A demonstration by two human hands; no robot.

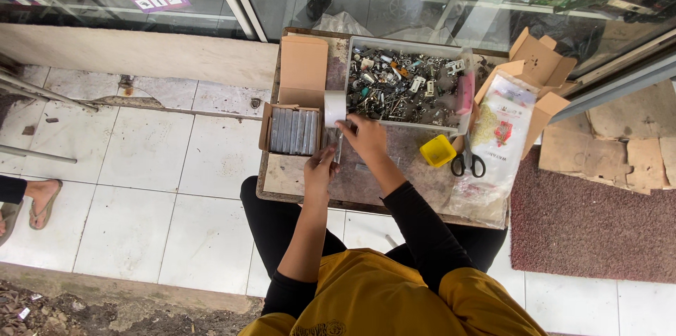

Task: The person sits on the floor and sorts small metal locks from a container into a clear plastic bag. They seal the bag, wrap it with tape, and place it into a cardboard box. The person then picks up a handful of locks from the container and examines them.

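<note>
Starting at 9 o'clock on the worktop point(296, 178): open box point(290, 130) of grey packs, flap up for easy reach. Left hand point(320, 167) pinches a small clear strip point(339, 144), fingers nearly closed on its low end. Right hand point(364, 134) grips the strip's top beside the tape roll point(334, 108). Parts tray point(405, 86) sits at 12, then yellow cup point(437, 151) and scissors point(467, 160) at 3.

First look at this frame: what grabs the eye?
The grey tray heaped with small metal parts at the back of the low table, then the bright yellow plastic cup beside black-handled scissors. At centre, the left hand and right hand meet by a white tape roll.
</note>
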